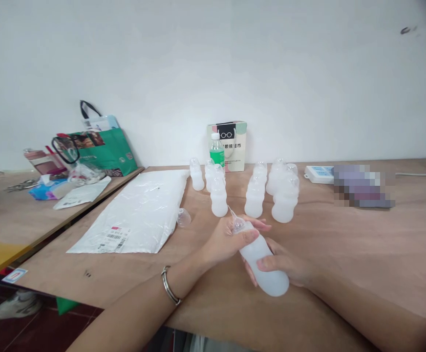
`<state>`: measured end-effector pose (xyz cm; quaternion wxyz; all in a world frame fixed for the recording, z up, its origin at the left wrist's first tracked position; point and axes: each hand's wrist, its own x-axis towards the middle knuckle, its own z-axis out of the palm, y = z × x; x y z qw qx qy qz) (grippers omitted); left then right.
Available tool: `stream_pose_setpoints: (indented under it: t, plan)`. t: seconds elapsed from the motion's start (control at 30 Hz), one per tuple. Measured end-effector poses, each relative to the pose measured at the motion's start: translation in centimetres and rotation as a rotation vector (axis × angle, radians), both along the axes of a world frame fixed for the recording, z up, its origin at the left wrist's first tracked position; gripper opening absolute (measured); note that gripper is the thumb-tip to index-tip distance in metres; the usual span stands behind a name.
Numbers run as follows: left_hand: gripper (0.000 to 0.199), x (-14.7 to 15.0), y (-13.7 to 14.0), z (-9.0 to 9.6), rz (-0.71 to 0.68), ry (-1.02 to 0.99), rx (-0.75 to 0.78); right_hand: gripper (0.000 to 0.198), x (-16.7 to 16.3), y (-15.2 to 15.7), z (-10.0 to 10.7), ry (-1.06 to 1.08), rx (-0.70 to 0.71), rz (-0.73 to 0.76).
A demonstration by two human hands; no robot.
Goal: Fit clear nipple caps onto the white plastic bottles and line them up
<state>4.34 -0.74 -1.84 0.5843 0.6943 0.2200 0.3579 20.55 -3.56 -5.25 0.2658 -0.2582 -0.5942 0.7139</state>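
Note:
A translucent white baby bottle (260,259) lies tilted between my two hands over the front of the table, its nipple end up to the left. My left hand (231,239) is closed around the neck, thumb on top, with a thin clear tip showing past the fingers. My right hand (281,261) wraps the body near the base. Just beyond stand several similar bottles with clear domed caps, among them one bottle (219,198) on the left and another bottle (285,203) on the right. A loose clear cap (184,217) rests left of them.
A white plastic mailing bag (139,210) lies flat on the wooden table (345,254). By the wall stand a green-labelled drink bottle (217,154) and a paper bag (238,146). A white power strip (319,174) is at right; a green bag (106,151) and tissue pack (52,189) are left.

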Motion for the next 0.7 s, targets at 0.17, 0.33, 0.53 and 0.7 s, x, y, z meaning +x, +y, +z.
stream_pose_setpoints:
  t: [0.17,0.33,0.53,0.7]
  plan:
    - [0.056,-1.6,1.1,1.5,-0.111,0.127,0.057,0.033,-0.9,0.0,-0.3,0.128,-0.015,-0.069]
    - [0.055,-6.4,3.8,4.5,0.164,0.258,0.278,0.039,-1.3,0.2,-0.8,0.105,0.028,-0.294]
    - [0.059,-10.9,6.5,3.9,0.834,1.232,0.326,0.030,-0.8,0.5,-0.4,0.037,0.180,-0.441]
    - [0.041,-10.7,6.1,2.3,0.630,1.427,0.289,0.033,-1.0,0.3,-0.2,-0.062,0.220,-0.502]
